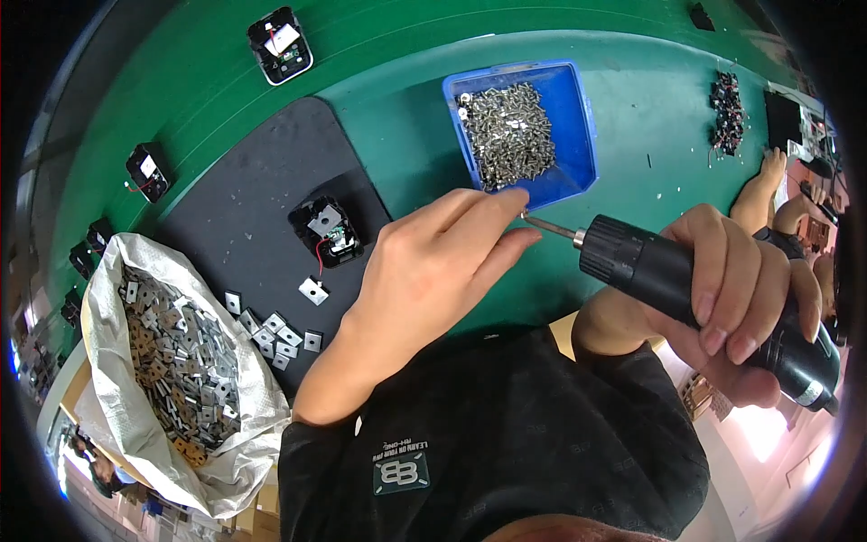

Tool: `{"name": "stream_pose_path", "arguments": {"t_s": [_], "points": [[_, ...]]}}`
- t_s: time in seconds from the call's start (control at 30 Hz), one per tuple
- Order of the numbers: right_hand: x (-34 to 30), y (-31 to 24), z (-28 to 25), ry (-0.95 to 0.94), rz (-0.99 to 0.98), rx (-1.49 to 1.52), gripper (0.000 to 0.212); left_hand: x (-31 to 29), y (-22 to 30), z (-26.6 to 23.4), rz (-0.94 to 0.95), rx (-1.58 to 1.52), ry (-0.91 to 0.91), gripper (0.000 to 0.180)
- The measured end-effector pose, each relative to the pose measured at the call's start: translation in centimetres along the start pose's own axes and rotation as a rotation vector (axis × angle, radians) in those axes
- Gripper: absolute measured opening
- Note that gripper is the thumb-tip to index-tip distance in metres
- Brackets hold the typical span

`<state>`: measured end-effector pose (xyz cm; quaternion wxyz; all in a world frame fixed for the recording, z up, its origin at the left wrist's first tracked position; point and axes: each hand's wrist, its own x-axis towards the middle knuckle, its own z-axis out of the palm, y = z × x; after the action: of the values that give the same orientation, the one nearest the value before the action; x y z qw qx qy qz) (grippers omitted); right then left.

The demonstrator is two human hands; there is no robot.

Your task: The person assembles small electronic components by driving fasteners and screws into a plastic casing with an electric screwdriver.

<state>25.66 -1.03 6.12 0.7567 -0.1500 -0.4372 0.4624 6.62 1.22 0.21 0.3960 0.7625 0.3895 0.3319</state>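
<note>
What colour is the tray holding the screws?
Blue: the tray is a plain blue plastic bin, with silver screws piled inside. Head view shows it best.

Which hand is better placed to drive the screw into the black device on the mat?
The right hand: it grips the electric screwdriver, while the left hand only pinches at the bit tip. The black device lies open, close to the left.

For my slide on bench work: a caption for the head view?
Left hand pinches the bit of a black electric screwdriver gripped by the right hand, near a blue screw tray.
</note>
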Motion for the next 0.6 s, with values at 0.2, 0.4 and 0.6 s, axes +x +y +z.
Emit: {"name": "stream_pose_path", "arguments": {"t_s": [0.2, 0.4, 0.6], "points": [[0.2, -0.1, 0.7, -0.021, -0.081, 0.112, 0.036, -1.0, 0.3, -0.4, -0.048, -0.244, 0.025, 0.019], [0.7, -0.5, 1.0, -0.083, -0.095, 0.260, 0.030, -2.8, 0.2, -1.0, -0.153, -0.863, -0.034, 0.018], [1.1, 0.4, 1.2, -0.199, -0.104, 0.392, 0.028, -3.8, 0.1, -1.2, -0.101, -0.953, -0.015, 0.017]]}}
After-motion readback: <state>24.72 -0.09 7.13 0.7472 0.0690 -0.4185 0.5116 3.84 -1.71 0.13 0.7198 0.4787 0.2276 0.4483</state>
